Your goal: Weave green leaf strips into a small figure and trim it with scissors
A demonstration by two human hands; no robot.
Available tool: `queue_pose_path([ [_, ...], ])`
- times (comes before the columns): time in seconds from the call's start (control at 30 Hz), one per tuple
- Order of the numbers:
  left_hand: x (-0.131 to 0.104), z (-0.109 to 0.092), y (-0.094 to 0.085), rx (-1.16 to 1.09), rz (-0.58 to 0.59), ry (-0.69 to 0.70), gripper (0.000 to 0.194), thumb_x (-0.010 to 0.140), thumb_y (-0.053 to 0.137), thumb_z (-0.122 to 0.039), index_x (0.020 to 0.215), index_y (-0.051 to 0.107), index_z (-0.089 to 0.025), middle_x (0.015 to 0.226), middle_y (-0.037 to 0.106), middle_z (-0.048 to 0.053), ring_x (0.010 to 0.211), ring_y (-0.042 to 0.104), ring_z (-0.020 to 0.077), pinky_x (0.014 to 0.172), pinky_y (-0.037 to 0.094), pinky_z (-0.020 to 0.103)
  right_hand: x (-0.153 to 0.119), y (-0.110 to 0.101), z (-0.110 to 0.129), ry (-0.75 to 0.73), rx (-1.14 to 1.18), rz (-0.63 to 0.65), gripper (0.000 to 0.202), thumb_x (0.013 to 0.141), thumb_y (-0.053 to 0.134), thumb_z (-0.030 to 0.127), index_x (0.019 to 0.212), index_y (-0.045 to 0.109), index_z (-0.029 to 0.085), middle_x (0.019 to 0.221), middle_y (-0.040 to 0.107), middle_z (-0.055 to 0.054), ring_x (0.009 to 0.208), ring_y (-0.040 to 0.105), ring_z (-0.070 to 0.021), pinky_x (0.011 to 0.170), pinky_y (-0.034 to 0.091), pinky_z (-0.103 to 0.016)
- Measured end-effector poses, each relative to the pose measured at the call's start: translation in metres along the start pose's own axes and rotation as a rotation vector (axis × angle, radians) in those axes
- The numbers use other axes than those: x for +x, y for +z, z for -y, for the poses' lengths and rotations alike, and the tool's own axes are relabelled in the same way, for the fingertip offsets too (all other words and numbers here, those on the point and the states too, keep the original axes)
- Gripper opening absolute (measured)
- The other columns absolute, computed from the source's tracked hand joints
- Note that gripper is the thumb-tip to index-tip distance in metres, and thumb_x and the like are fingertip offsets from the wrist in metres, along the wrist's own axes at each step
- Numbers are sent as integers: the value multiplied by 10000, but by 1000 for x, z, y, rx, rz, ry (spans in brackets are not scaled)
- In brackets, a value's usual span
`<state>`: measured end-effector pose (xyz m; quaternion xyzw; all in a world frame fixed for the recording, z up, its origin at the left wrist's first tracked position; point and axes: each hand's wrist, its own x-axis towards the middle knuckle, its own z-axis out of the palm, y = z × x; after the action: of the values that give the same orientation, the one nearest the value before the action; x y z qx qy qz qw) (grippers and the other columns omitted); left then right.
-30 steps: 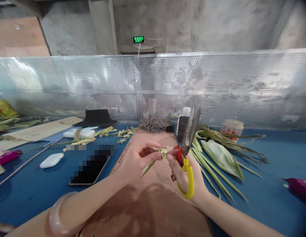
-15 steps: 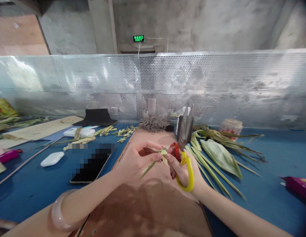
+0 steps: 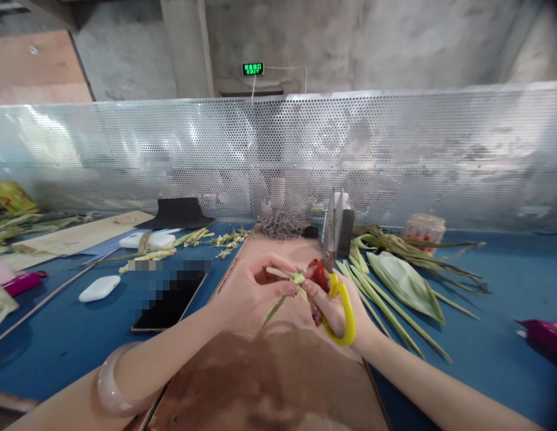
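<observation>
Above the board, my left hand [image 3: 249, 290] pinches a small knotted piece of pale green leaf strip [image 3: 298, 278] between thumb and fingers. One loose strip end hangs down below the thumb. The fingertips of my right hand [image 3: 334, 312] press on the same piece from the other side. Scissors [image 3: 350, 317] with a yellow and a red handle loop hang on my right hand, their blades pointing up and away from the leaf piece. Right of that hand, long green leaf strips [image 3: 386, 302] and a broad pale leaf [image 3: 406, 284] lie on the blue table.
A reddish-brown board [image 3: 269, 383] lies before me. At its far end are grey cords [image 3: 282, 224] and a dark box [image 3: 345, 230]. A phone [image 3: 179, 305] and a white case [image 3: 99, 288] lie left; a clear jar [image 3: 424, 227] stands right. A perforated metal screen [image 3: 206, 143] borders the table.
The hands keep nearly the same pose around the leaf piece, with only slight finger movement. The whole view has shifted a little.
</observation>
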<state>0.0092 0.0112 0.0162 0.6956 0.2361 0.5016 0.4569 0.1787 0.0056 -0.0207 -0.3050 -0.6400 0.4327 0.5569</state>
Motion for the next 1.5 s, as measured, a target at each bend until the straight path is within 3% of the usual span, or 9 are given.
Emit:
queue_pose_path([
  [0.3, 0, -2, -3, 27, 41, -34, 234, 699, 742, -146, 912, 684, -224, 854, 699, -8, 784, 666, 104, 715, 546, 195, 1, 1, -4, 19, 41, 36, 330, 828, 560, 505, 847, 521, 178, 442, 426, 103, 293, 392, -38, 302, 362, -129],
  [0.67, 1, 5, -5, 34, 33, -57, 235, 688, 752, -159, 907, 699, -225, 904, 718, -1, 774, 666, 102, 713, 544, 194, 5, 0, -19, 89, 130, 51, 318, 790, 610, 496, 839, 523, 195, 441, 431, 104, 272, 372, -46, 269, 354, -141],
  [0.83, 4, 1, -3, 44, -24, -62, 280, 678, 755, -171, 944, 673, -198, 817, 704, -1, 747, 670, 118, 700, 554, 219, 4, 2, -8, 64, 158, 12, 329, 804, 588, 506, 773, 494, 192, 415, 415, 104, 287, 362, -46, 293, 368, -150],
  [1.0, 9, 6, -11, 111, -167, -92, 233, 659, 772, -217, 865, 671, -179, 879, 701, 15, 747, 676, 132, 701, 544, 233, 5, 4, 5, 52, 188, -141, 366, 801, 576, 527, 721, 441, 197, 435, 420, 97, 300, 375, -46, 310, 363, -158],
  [1.1, 10, 12, -14, -36, -214, -118, 209, 685, 755, -216, 862, 651, -175, 834, 716, 17, 748, 686, 150, 756, 544, 278, 5, 4, 5, 52, 179, -185, 369, 801, 560, 545, 749, 453, 197, 436, 418, 96, 294, 367, -47, 297, 332, -157],
  [1.23, 10, 15, -12, -274, -146, -165, 200, 731, 726, -213, 904, 635, -171, 780, 733, 24, 712, 698, 157, 794, 548, 324, 3, 5, 4, 86, 134, -217, 361, 799, 552, 552, 755, 453, 208, 438, 398, 99, 299, 362, -59, 301, 342, -172],
  [1.5, 8, 19, -8, -357, -62, -195, 217, 700, 755, -197, 890, 657, -161, 810, 720, 21, 708, 696, 157, 772, 557, 329, -4, 3, 8, 61, -37, -155, 265, 787, 610, 455, 775, 529, 203, 457, 448, 78, 343, 430, -78, 352, 380, -185],
])
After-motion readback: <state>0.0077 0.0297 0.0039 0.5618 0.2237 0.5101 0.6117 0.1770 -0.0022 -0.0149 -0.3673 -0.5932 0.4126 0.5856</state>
